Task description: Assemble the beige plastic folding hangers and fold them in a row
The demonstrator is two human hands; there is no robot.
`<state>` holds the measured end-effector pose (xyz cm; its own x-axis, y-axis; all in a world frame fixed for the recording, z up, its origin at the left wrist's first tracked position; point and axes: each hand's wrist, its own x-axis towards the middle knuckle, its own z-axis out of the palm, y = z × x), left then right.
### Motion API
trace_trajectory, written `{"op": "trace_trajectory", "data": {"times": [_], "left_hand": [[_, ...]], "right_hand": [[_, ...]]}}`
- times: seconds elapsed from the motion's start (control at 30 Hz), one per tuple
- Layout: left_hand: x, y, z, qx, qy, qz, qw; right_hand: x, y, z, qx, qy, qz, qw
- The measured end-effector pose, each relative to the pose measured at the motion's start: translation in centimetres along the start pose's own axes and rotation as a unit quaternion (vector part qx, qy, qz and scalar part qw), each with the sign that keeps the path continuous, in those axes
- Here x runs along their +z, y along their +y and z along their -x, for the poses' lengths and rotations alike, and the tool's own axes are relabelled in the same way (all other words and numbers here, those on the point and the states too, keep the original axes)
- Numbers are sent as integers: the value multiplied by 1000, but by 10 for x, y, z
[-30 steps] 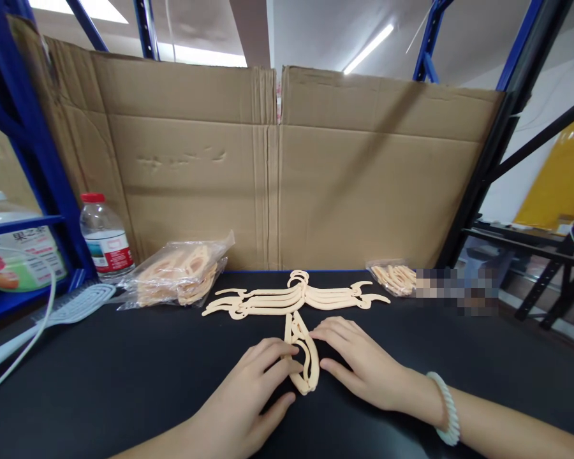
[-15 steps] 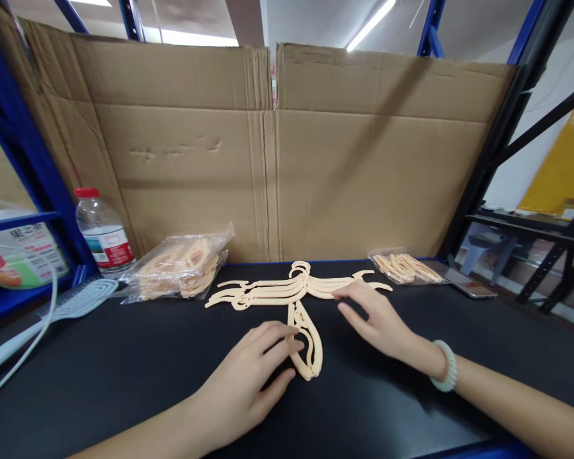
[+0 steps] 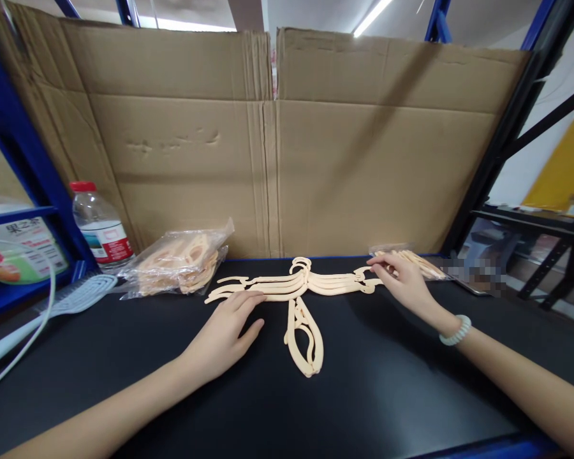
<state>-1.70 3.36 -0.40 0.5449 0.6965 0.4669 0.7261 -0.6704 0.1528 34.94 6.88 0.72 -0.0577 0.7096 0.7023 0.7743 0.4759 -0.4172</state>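
Several cream folding hangers (image 3: 272, 288) lie spread open, stacked together on the black table, hooks at the top. In front of them rests one folded hanger (image 3: 318, 341), its narrow end toward me. My left hand (image 3: 232, 325) lies over the left arms of the stack, fingers stretched and touching them, thumb apart. At the stack's right tips, my right hand (image 3: 404, 280) has its thumb and fingers brought together on a hanger end; the exact grip is partly hidden.
Bagged hangers (image 3: 182, 261) sit at the back left, and another bag (image 3: 428, 264) is behind my right hand. A hairbrush (image 3: 83, 296), a white cable (image 3: 45, 325) and a red-capped bottle (image 3: 103, 229) are on the left. A cardboard wall (image 3: 196, 159) closes the back.
My left hand has left the folded hanger and moved up and left to the stack. My right hand has moved right and away from me to the stack's right tips.
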Motion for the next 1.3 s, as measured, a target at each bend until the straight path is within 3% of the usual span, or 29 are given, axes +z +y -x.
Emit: {"op": "trace_trajectory", "data": {"times": [0.2,0.3,0.57,1.07,1.3], "left_hand": [[0,9,2,21,-10,11,1000],[0,11,3,29,-7,19,999],[-1,16,5,33,-11,40,999],[-2,21,5,39,-6,59,997],[-4,26,9,1,4,111,994]], "right_hand": [[-1,3,0,-8,-15,11,1000],[2,8,1,-18,-56,3,998],[16,11,5,-118,-150,17,981],[26,17,10,-143,-191,18,971],[24,4,9,-136,-179,18,974]]}}
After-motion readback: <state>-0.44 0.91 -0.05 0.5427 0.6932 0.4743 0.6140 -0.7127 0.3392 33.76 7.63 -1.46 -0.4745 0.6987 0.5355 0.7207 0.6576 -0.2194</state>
